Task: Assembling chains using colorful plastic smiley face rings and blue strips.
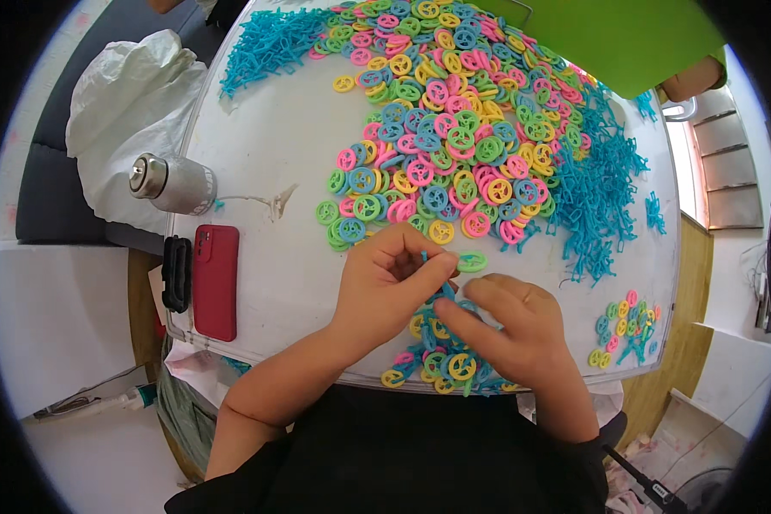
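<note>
My left hand (387, 281) is closed in a pinch on a small blue plastic piece, mostly hidden by the fingers. Close by on the right, my right hand (522, 332) has its thumb and curved fingers apart, with no held thing visible between them. A green spoked ring (471, 262) shows just beyond the left fingertips; whether it is held or lies on the table I cannot tell. Below both hands, at the table's near edge, is a cluster of blue pieces joined with coloured rings (461, 367). A big heap of pink, yellow, green and blue spoked rings (437, 128) spreads out ahead.
Blue plastic connectors lie in a right pile (595, 206) and a far-left pile (274, 43). A small ring group (630, 321) sits at right. On the left are a red phone (216, 283), black case (176, 274) and metal bottle (176, 182). Another person's hand (692, 80) is at far right.
</note>
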Demonstrator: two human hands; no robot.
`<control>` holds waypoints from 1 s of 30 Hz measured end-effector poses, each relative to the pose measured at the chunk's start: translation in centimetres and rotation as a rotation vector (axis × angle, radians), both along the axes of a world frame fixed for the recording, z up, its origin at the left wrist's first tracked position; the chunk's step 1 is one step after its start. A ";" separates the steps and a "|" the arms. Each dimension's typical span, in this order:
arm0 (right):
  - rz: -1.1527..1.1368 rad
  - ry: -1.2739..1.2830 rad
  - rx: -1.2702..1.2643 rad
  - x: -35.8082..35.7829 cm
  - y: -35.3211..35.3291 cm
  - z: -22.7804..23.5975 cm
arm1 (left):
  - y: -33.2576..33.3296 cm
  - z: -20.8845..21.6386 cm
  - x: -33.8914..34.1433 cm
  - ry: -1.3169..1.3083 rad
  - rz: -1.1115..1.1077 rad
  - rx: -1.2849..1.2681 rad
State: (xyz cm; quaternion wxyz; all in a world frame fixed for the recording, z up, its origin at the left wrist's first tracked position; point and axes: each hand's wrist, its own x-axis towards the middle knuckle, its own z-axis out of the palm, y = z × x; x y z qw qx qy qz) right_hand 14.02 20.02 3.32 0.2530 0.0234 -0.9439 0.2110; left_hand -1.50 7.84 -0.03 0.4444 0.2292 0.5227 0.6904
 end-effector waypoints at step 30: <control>-0.218 -0.105 0.207 -5.1 6.9 -3.2 | 0.4 -0.1 -0.9 0.699 0.025 0.086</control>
